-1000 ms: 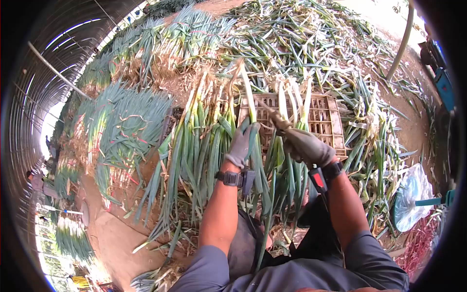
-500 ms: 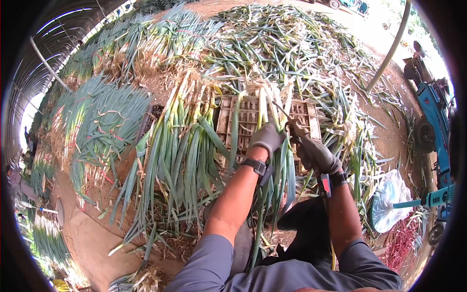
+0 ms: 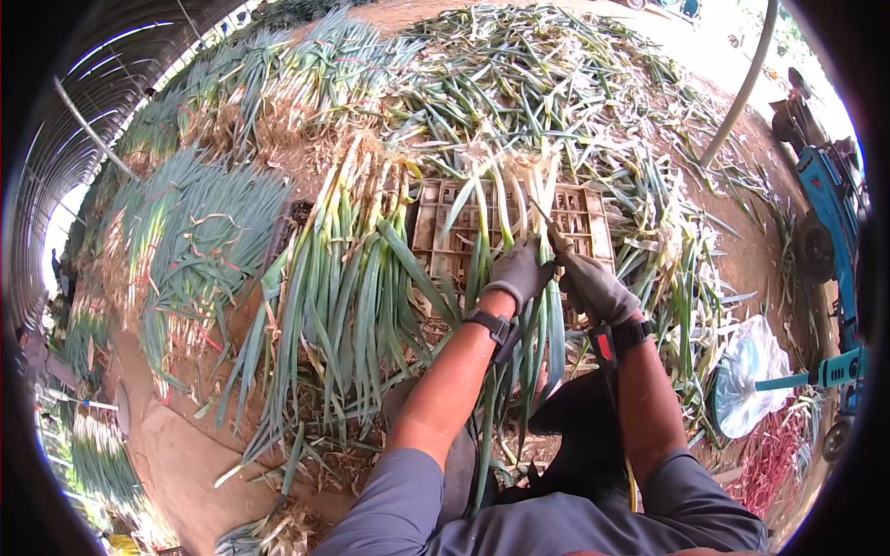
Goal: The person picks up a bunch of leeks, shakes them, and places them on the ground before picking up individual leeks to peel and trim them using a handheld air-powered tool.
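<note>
My left hand (image 3: pixel 519 273), in a grey work glove, is closed around a few long green onions (image 3: pixel 502 208). Their white ends point away from me over a slatted plastic crate (image 3: pixel 445 232), and their green leaves hang down toward my legs. Just to the right, my gloved right hand (image 3: pixel 601 289) grips what looks like a blow gun (image 3: pixel 559 239). Its thin nozzle points up and left, close beside the white stalks. Left of the crate lies a thick row of green onions (image 3: pixel 348 241), roots facing away.
Tied bundles of green onions (image 3: pixel 209 232) cover the ground at left. Loose stripped leaves (image 3: pixel 538 83) are heaped beyond the crate. At right are a blue vehicle (image 3: pixel 830 222), a slanting pole (image 3: pixel 742 93) and a clear plastic bag (image 3: pixel 751 375) over a round blue thing.
Both hands have shifted slightly; my right hand has moved a little left, nearer my left. A leaf at the held stalks has swung to a new angle.
</note>
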{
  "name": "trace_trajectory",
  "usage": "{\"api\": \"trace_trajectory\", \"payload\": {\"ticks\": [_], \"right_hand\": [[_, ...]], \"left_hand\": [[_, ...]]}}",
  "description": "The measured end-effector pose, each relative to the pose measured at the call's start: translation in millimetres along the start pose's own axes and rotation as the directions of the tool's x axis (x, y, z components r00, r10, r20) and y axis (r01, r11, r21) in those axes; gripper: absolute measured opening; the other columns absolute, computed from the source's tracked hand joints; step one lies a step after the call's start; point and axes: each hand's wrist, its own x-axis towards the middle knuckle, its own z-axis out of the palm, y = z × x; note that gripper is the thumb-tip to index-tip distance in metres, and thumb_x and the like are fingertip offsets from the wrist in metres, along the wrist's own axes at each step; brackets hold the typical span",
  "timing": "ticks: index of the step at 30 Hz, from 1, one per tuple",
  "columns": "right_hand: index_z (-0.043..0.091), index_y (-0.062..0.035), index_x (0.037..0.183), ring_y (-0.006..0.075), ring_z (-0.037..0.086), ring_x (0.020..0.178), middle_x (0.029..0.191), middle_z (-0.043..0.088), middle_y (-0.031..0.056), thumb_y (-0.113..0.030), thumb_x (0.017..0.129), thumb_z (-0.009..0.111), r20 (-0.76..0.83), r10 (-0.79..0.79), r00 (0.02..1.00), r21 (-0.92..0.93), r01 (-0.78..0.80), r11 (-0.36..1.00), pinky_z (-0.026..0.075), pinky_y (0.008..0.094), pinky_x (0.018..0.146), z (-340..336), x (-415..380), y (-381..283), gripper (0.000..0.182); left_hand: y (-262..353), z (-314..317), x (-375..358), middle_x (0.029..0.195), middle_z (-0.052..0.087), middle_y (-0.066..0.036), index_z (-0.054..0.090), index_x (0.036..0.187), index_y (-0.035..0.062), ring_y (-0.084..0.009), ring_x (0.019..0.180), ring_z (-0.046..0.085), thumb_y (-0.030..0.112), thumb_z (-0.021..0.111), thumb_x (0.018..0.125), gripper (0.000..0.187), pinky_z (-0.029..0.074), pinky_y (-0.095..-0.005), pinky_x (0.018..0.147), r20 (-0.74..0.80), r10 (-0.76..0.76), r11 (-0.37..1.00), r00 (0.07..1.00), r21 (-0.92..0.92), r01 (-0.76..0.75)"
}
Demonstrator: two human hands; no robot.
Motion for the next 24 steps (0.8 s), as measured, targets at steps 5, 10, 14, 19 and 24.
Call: {"api": "trace_trajectory", "payload": {"ticks": [5, 10, 14, 19, 24], "right_hand": [[0.063, -0.0057, 0.106, 0.0104, 0.051, 0.053, 0.077, 0.06, 0.0022, -0.052, 0.108, 0.049, -0.038, 0.074, 0.997, -0.081, -0.076, 0.994, 0.042, 0.0288, 0.047, 15, 13, 3, 0.049], [0.066, -0.0102, 0.125, 0.0084, 0.048, 0.052, 0.075, 0.057, 0.0004, -0.045, 0.108, 0.054, 0.159, 0.051, 0.986, 0.127, -0.072, 0.989, 0.039, 0.0277, 0.046, 27, 7, -22, 0.041], [0.067, -0.0072, 0.112, 0.0097, 0.047, 0.051, 0.07, 0.053, -0.0006, -0.058, 0.105, 0.052, 0.079, 0.041, 0.996, 0.065, -0.047, 0.997, 0.036, 0.0289, 0.046, 30, 17, -29, 0.054], [0.065, -0.0063, 0.098, 0.0112, 0.051, 0.051, 0.072, 0.056, 0.001, -0.061, 0.1, 0.059, -0.045, -0.037, 0.998, 0.254, 0.047, 0.966, 0.039, 0.0287, 0.045, 23, 36, -25, 0.055], [0.062, -0.0032, 0.088, 0.01, 0.045, 0.042, 0.061, 0.052, 0.0013, -0.065, 0.102, 0.051, 0.072, -0.01, 0.997, 0.071, 0.005, 0.997, 0.032, 0.0261, 0.038, 40, 25, -38, 0.065]], "left_hand": [[-22, -16, 0, 0.127, 0.069, -0.016, 0.072, 0.126, 0.0159, -0.038, 0.107, 0.07, 0.041, 0.059, 0.1, 0.038, 0.056, -0.0468, 0.093, -0.086, 0.013, 1.0, 0.996, 0.001, -0.013], [-76, -69, -5, 0.117, 0.074, -0.016, 0.075, 0.119, 0.0207, -0.0377, 0.103, 0.072, 0.035, 0.062, 0.096, 0.03, 0.058, -0.0472, 0.09, -0.358, -0.252, 0.967, 0.899, -0.122, 0.222], [-167, -98, -13, 0.131, 0.071, -0.009, 0.071, 0.129, 0.0195, -0.035, 0.114, 0.07, 0.032, 0.062, 0.094, 0.038, 0.055, -0.0463, 0.099, -0.459, -0.447, 0.88, 0.767, -0.072, 0.47], [-263, -99, -43, 0.137, 0.065, -0.013, 0.069, 0.132, 0.0176, -0.0354, 0.123, 0.064, 0.038, 0.063, 0.095, 0.042, 0.051, -0.0488, 0.105, -0.507, -0.58, 0.686, 0.637, 0.117, 0.718], [-266, -112, -39, 0.145, 0.058, -0.013, 0.067, 0.136, 0.0172, -0.0352, 0.126, 0.061, 0.04, 0.066, 0.094, 0.048, 0.048, -0.0518, 0.106, -0.347, -0.667, 0.653, 0.659, 0.155, 0.742]]}}
